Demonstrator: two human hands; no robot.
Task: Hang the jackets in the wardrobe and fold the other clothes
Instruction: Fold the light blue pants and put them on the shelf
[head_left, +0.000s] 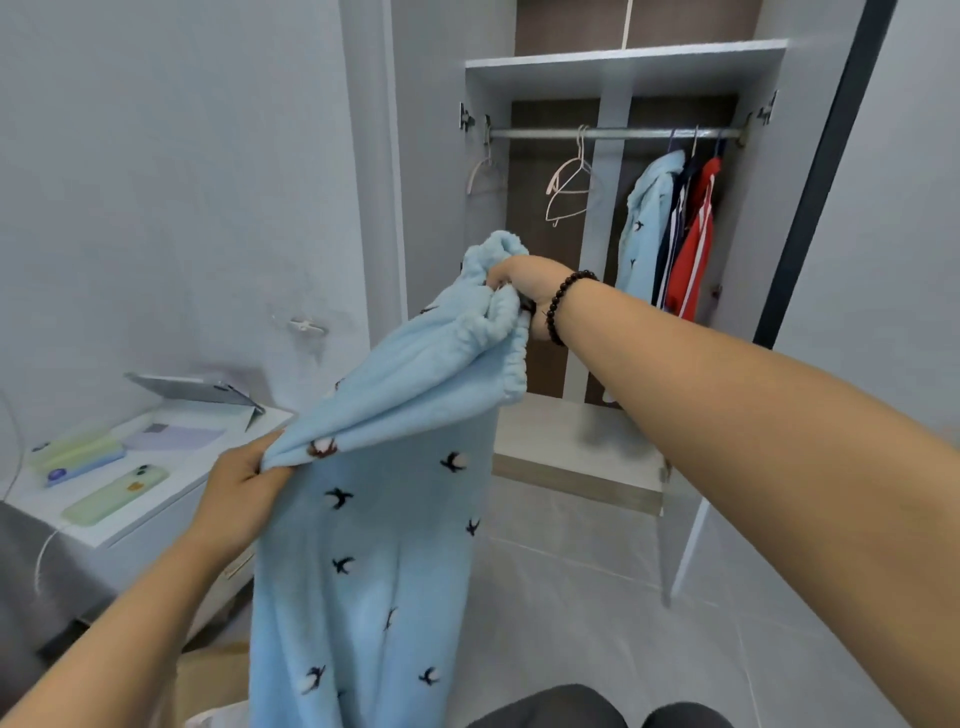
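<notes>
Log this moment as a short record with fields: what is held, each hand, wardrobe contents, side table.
held item: light blue fleece trousers with small dark bird shapes, hanging down
right hand: grips the bunched elastic waistband
left hand: pinches the fabric lower down
wardrobe: doors open
rail: empty pale hangers left and centre; a light blue jacket, a dark garment and a red jacket hang at right
side table: green phone, propped tablet

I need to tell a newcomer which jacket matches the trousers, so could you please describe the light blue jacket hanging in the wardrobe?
In the open wardrobe, follow the metal rail to its right end, where three garments hang together. The light blue jacket is the leftmost, beside a navy one and a red one; it alone is fluffy with small dark birds.
</notes>
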